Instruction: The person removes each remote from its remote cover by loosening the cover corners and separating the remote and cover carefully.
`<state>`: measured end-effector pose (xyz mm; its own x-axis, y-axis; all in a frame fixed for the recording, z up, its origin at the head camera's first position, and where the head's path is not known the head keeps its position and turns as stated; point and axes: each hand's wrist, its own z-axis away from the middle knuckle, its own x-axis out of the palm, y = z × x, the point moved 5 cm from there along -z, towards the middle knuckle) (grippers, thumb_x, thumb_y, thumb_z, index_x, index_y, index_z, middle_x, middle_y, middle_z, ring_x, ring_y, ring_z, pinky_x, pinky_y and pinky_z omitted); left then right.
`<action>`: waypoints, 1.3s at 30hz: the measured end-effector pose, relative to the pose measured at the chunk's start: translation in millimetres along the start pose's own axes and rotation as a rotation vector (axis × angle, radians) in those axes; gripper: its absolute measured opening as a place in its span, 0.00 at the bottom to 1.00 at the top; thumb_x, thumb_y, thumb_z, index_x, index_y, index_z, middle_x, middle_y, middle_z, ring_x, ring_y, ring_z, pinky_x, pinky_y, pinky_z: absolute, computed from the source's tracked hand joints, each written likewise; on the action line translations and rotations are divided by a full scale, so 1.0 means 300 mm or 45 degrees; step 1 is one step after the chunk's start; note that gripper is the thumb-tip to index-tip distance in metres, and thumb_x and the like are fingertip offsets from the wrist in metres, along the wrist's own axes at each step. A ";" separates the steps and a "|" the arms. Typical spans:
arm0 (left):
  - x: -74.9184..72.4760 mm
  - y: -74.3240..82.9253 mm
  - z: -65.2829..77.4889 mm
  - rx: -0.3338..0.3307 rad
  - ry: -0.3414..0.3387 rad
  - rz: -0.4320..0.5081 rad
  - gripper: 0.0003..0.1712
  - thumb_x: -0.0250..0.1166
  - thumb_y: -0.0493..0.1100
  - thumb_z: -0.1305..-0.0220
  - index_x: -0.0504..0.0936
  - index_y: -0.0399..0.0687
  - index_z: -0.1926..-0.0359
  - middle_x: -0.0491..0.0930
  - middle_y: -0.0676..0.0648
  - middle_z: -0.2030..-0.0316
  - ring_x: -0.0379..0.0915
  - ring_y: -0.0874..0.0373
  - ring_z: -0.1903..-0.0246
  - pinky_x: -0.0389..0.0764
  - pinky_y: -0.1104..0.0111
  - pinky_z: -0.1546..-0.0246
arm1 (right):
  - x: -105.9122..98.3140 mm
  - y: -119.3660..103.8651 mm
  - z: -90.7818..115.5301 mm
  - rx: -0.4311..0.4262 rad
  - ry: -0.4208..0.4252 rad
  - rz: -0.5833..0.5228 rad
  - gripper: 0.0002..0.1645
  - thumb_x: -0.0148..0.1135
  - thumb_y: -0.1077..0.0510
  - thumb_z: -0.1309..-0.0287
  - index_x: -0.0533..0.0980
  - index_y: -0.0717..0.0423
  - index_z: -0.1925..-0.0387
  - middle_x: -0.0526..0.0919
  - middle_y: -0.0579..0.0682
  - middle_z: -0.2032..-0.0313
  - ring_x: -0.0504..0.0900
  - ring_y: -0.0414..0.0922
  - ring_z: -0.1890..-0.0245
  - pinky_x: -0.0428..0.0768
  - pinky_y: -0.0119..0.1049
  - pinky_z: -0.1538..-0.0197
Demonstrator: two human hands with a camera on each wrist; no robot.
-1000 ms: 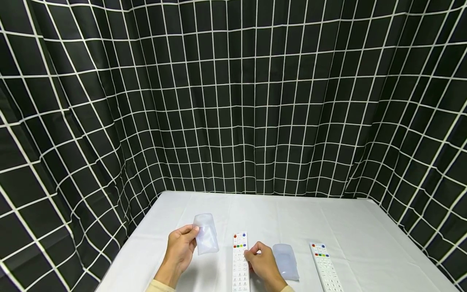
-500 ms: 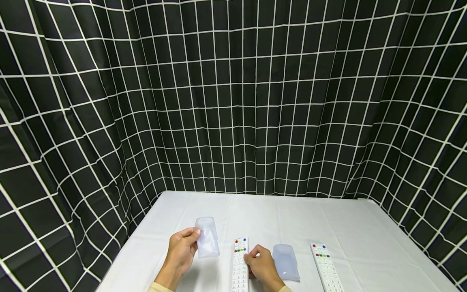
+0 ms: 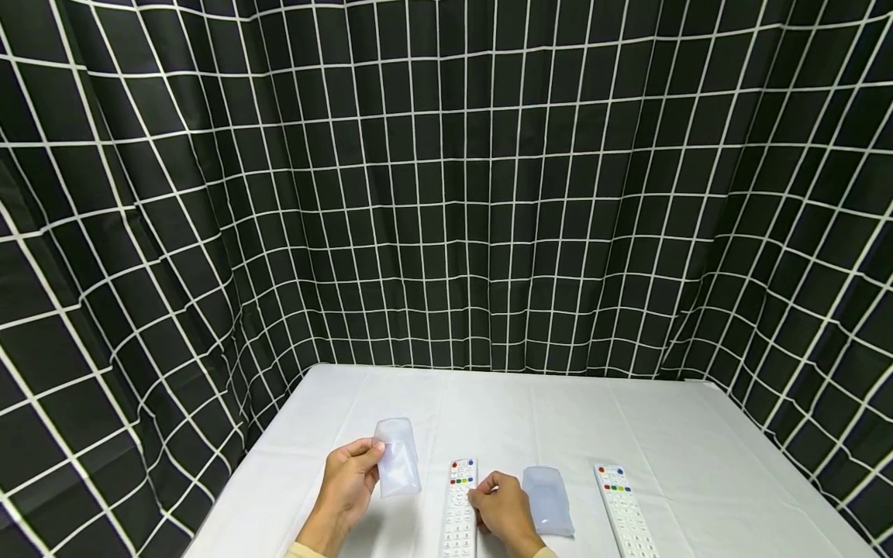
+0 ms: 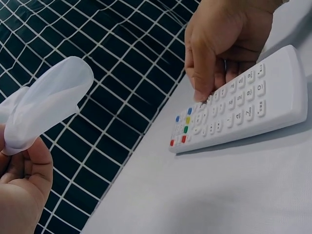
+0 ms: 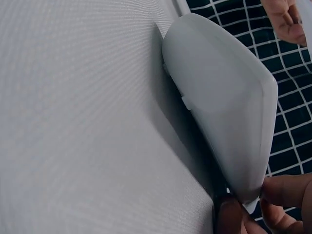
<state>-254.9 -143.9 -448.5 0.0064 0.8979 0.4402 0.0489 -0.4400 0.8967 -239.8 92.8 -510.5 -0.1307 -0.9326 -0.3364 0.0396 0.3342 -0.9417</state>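
Between finger and thumb, my left hand (image 3: pixel 345 480) pinches a translucent, limp sleeve-like cover (image 3: pixel 398 457) by its left side, above the table. The left wrist view shows this cover (image 4: pixel 53 97) with a rounded end. A white remote control (image 3: pixel 457 519) with coloured buttons at its far end lies lengthwise in front of me. My right hand (image 3: pixel 504 508) grips its right edge, thumb on the button face. Seen from the right wrist, the underside of the remote (image 5: pixel 219 92) stands tilted over the tablecloth, with a dark gap and shadow beneath.
A second translucent cover (image 3: pixel 547 504) lies flat just right of my right hand. Further right lies a second white remote (image 3: pixel 624 508), angled. White cloth covers the table (image 3: pixel 488 411), and a black curtain with a white grid (image 3: pixel 460 232) surrounds it at back and sides.
The held remote's far end has drawn back toward me a little. The cover in my left hand has come slightly lower and nearer. The other cover and remote lie as before.
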 end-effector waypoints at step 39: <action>-0.107 -0.154 0.012 -0.254 -0.234 -0.118 0.09 0.57 0.30 0.34 0.75 0.24 0.56 0.74 0.37 0.55 0.75 0.50 0.56 0.76 0.62 0.50 | -0.025 0.005 0.005 0.067 0.011 0.021 0.02 0.62 0.67 0.46 0.79 0.64 0.71 0.77 0.50 0.79 0.78 0.42 0.80 0.79 0.35 0.77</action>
<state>-253.8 -152.4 -504.4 0.1930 0.9141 0.3565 -0.1394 -0.3341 0.9322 -237.3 100.1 -509.5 -0.1378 -0.9257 -0.3523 0.0939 0.3419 -0.9350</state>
